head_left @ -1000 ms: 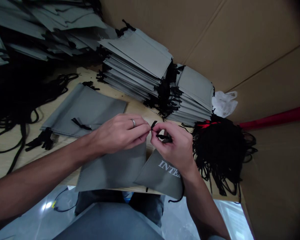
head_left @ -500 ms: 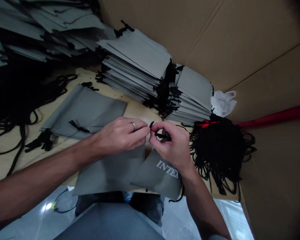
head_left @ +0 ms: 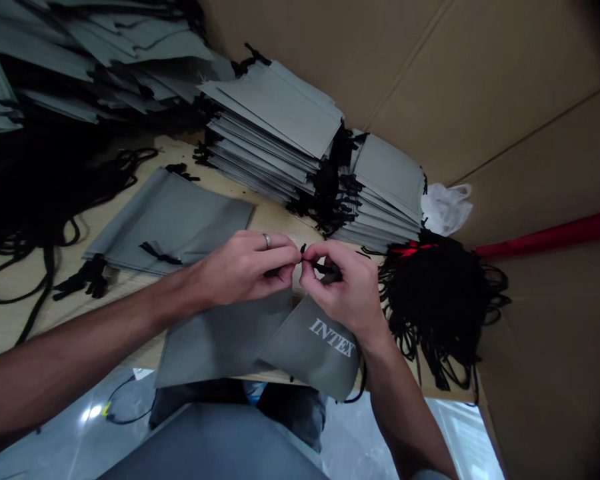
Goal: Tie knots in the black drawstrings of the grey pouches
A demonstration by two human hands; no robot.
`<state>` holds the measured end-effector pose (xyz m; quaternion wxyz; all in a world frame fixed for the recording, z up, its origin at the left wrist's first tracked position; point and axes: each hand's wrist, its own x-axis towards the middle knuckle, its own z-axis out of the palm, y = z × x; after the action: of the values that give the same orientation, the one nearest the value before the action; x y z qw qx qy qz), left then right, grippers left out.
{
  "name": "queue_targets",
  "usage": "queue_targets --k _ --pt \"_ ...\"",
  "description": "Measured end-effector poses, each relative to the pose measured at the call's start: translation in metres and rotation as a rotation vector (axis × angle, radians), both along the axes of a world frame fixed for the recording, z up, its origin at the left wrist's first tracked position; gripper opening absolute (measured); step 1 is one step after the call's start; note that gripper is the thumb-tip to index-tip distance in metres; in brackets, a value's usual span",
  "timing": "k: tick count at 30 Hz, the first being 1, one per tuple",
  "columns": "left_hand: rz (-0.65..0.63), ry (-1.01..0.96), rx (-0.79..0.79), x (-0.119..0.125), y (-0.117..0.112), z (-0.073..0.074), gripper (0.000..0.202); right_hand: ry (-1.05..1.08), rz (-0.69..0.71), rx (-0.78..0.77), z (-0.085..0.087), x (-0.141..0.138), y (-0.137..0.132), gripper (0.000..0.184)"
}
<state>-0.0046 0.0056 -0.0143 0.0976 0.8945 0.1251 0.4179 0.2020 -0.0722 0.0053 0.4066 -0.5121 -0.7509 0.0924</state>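
My left hand (head_left: 243, 270), with a ring on one finger, and my right hand (head_left: 343, 287) meet at the fingertips and pinch a thin black drawstring (head_left: 321, 269). The cord belongs to a grey fabric pouch (head_left: 310, 350) printed with white letters, which hangs under my right hand over the table's front edge. A second grey pouch (head_left: 220, 340) lies flat beneath my left hand. Both hands are closed on the cord.
Two stacks of grey pouches (head_left: 280, 133) (head_left: 387, 193) stand at the back against a cardboard wall (head_left: 480, 87). A pile of black cords (head_left: 440, 293) lies right of my hands. Flat grey pouches (head_left: 170, 220) and loose black cords (head_left: 45, 200) cover the wooden table (head_left: 10, 320) at left.
The printed pouch has swung slightly, showing more of its lettering. My fingertips have kept working the cord in the same spot.
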Motion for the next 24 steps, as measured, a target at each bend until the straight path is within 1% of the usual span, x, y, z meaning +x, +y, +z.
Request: queue_targets --k 2,5,6,9,11,12,16,19,24 --pt "0.005 0.0 -0.057 0.0 -0.001 0.001 0.012 0.063 -0.013 -0.06 -0.001 -0.001 0.0 0.013" --pt "0.043 -0.046 -0.221 0.0 -0.002 0.006 0.008 0.204 -0.047 -0.137 -0.004 -0.002 -0.001 0.013" --pt "0.056 -0.061 -0.29 0.0 -0.002 0.008 0.007 0.232 -0.064 -0.144 -0.004 -0.002 -0.001 0.012" --pt "0.052 -0.026 -0.499 0.001 -0.002 0.011 0.018 0.243 -0.09 -0.137 -0.003 -0.001 -0.002 0.011" --pt "0.029 0.014 -0.561 0.001 0.0 0.011 0.019 0.252 -0.074 -0.143 -0.001 0.002 -0.002 0.012" --pt "0.023 0.025 -0.554 0.001 0.0 0.011 0.016 0.275 -0.066 -0.149 0.001 0.003 -0.001 0.012" --pt "0.043 0.009 -0.438 0.0 0.001 0.009 0.012 0.397 -0.019 -0.208 0.006 0.008 0.003 0.017" --pt "0.051 0.005 -0.381 0.0 0.001 0.008 0.012 0.407 0.015 -0.264 0.008 0.011 0.005 0.014" --pt "0.064 0.012 -0.353 0.0 0.001 0.005 0.019 0.423 0.004 -0.279 0.009 0.011 0.006 0.01"
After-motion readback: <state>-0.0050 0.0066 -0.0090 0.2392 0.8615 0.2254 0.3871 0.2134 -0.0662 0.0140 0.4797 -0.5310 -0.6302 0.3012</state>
